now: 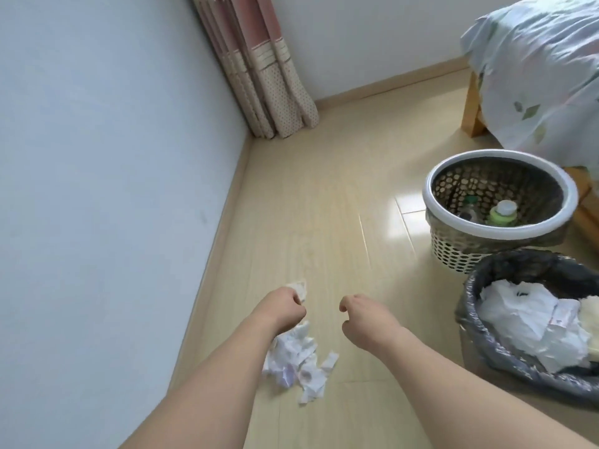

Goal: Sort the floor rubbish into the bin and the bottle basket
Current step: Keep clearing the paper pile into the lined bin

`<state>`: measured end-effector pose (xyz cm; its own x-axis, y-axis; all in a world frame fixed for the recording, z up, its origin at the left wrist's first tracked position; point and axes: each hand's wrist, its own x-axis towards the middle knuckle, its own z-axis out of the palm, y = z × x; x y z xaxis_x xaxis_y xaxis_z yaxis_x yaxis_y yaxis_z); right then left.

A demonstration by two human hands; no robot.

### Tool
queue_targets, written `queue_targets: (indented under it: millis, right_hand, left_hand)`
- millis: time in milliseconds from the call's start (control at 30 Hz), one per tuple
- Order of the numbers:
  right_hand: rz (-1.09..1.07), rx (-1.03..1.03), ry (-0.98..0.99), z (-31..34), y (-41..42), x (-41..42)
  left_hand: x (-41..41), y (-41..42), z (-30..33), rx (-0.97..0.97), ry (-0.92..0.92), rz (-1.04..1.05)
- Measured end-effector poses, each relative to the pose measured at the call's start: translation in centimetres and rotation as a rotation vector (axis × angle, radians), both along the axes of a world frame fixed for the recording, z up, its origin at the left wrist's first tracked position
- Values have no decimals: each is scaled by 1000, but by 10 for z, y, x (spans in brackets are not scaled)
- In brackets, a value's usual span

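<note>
While the left hand (285, 307) seems to pinch a paper scrap (299, 288) left of the bin (486, 348), right hand (363, 315) loosely curled and empty, carrying it binward comes next.

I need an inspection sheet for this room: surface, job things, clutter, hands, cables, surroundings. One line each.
Surface: pale wood-look laminate floor, glossy.
Job's things: heap of torn white paper scraps on floor; round perforated plastic basket with white rim holding bottles; bin lined with grey plastic bag, holding white paper.
Clutter: small crumpled paper piece beside the left hand.
Hands: left hand with fingers curled, above the scraps; whether it holds any, cannot tell. Right hand loosely curled, holds nothing.
Cables: nothing seen.
Surroundings: pale blue wall, pink dotted curtain, bed with floral sheet.
</note>
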<state>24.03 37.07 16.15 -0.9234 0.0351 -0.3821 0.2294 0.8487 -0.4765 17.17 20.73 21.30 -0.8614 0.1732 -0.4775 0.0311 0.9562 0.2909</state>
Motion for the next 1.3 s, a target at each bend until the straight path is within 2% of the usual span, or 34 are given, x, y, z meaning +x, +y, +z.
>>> queue_targets:
  millis: [100,200,367,500,633,733,833,967,1067,1167,1300]
  right_hand:
    - [80,16,-85,-32,-34,-6]
    - [60,-9,-190,-80,-57,-8]
    - [118,38,-316,-161,-83,-3]
    - [159,93,-329,-205,-92,-13]
    - [220,159,-312,-233,-100,-27]
    - [249,188,-316,-246,-100,-30]
    - [147,8,-389,-245,-85,-24]
    - [83,-32,-370,-212,-52,-14]
    - [19,-4,-346,-188,-26,-8]
    - [-35,16,-333,-172,-4,-2]
    - [-63,23,-335,-169,9,9]
  left_hand:
    - [-3,-55,-37,-4,-62,23]
    - [1,-94,-88,1,-149,48]
    - [24,-118,-182,63,-318,73]
    - [43,-122,-239,89,-418,53]
    - [51,-133,-273,53,-427,126]
    - [56,-142,-289,49,-400,187]
    - [63,-145,-299,60,-344,196]
    - [73,-136,-298,38,-151,152]
    - [81,-120,-293,-2,58,6]
    - [91,-100,-292,-41,238,-273]
    - [90,-84,-296,-187,245,-416]
